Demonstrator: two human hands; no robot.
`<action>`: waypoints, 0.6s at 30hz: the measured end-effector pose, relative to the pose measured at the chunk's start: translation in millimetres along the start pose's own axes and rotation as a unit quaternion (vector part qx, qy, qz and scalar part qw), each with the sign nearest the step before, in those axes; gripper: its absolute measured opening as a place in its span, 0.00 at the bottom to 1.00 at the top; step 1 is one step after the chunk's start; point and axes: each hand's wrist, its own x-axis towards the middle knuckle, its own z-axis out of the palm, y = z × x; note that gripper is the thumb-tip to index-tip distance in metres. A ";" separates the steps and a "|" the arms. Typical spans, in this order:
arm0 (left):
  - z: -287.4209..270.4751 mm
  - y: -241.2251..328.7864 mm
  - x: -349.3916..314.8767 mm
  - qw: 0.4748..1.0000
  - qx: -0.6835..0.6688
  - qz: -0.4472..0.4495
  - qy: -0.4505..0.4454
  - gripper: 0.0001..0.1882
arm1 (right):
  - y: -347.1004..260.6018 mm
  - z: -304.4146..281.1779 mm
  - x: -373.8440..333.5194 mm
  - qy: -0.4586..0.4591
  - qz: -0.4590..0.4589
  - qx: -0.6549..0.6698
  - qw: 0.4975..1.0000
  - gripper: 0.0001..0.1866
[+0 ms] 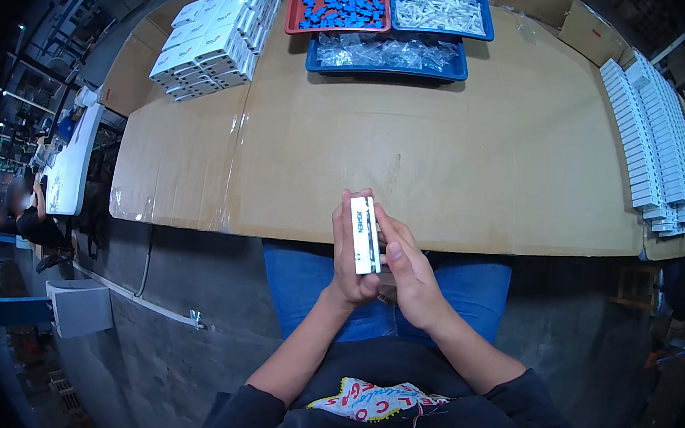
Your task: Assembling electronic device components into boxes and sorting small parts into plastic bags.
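Just over the table's near edge, a slim white rectangular plastic unit (363, 234) with dark lettering is held upright lengthwise. A row of dark openings runs along its right side. My left hand (345, 257) grips it from the left, with fingers behind it and the thumb near its lower end. My right hand (412, 279) is closed against its right side, fingertips by the upper part and thumb bent toward the dark openings. Part of the right fingers is hidden behind the unit.
A cardboard-covered table (315, 154) lies ahead. At its back stand a red tray (295, 2) of blue parts, a blue tray (490, 33) of white pieces and a blue tray (387, 74) of clear plastic bags. White units form a left stack (211, 39) and right stack (650, 143).
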 end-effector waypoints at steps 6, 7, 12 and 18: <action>1.4 46.6 18.7 0.848 -0.360 -0.381 0.072 0.51 | -6.0 -15.9 4.9 -0.007 -0.077 -0.296 0.952 0.49; -0.7 58.8 24.6 0.811 -0.404 -0.417 0.073 0.43 | -3.0 -17.9 6.9 0.001 -0.099 -0.301 0.949 0.52; -0.1 69.5 22.5 0.728 -0.435 -0.528 0.046 0.41 | 6.6 -38.6 19.5 -0.083 -0.188 -0.360 0.910 0.52; 3.0 67.5 15.1 0.719 -0.460 -0.519 0.033 0.40 | 13.1 -41.4 26.9 -0.038 -0.312 -0.393 0.864 0.52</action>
